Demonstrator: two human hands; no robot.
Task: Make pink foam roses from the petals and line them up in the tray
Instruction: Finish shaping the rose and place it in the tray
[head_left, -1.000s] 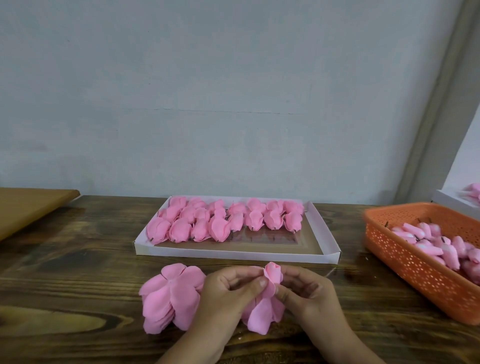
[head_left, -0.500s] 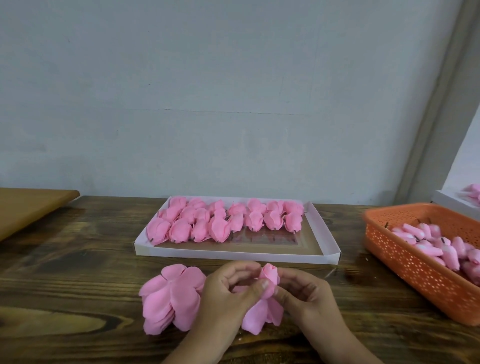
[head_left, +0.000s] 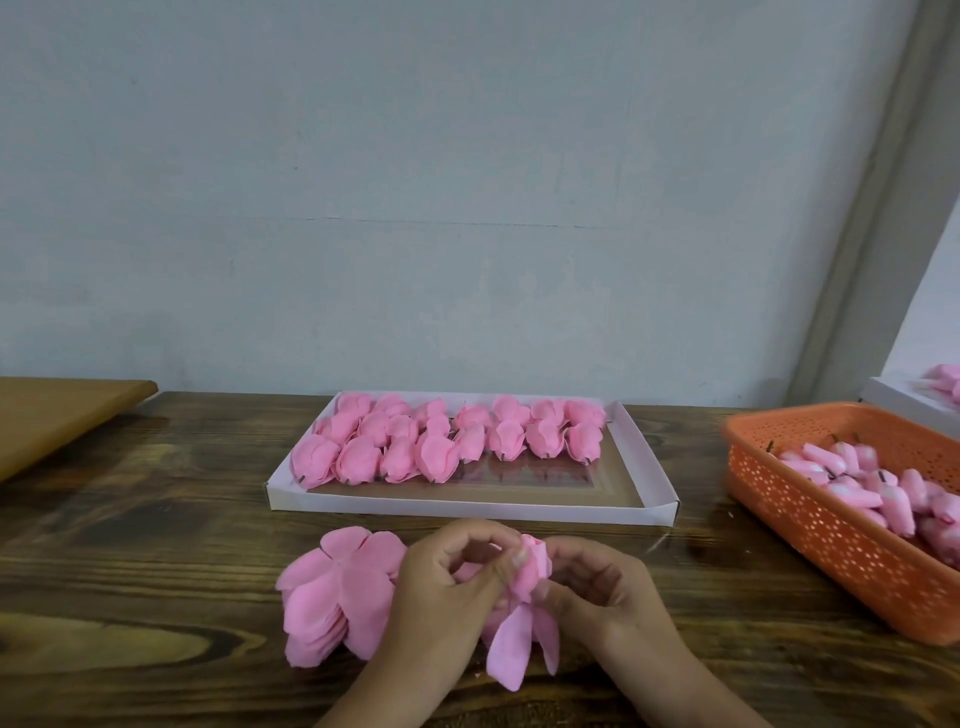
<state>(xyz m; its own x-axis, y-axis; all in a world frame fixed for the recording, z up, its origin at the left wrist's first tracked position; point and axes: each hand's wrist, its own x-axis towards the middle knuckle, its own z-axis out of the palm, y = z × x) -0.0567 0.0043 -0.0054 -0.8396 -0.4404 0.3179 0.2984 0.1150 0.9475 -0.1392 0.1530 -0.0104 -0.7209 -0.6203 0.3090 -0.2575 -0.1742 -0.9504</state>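
Since a second ago, both hands have closed further around the half-formed pink foam rose (head_left: 525, 577): the left hand (head_left: 447, 582) pinches a petal against the bud, and the right hand (head_left: 602, 587) pinches the opposite side. This indicates petal wrapping is under way. The rose sits between the hands above the dark wooden table (head_left: 130, 597), upper petals wrapped tight, lower petals hanging loose. The white cardboard tray (head_left: 649, 467) just beyond holds the finished roses (head_left: 447, 441) in rows.

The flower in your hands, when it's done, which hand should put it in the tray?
Probably the right hand: the tray's bare part lies on its right side, while the left hand sits beside the petal pile, handy for the next flower.
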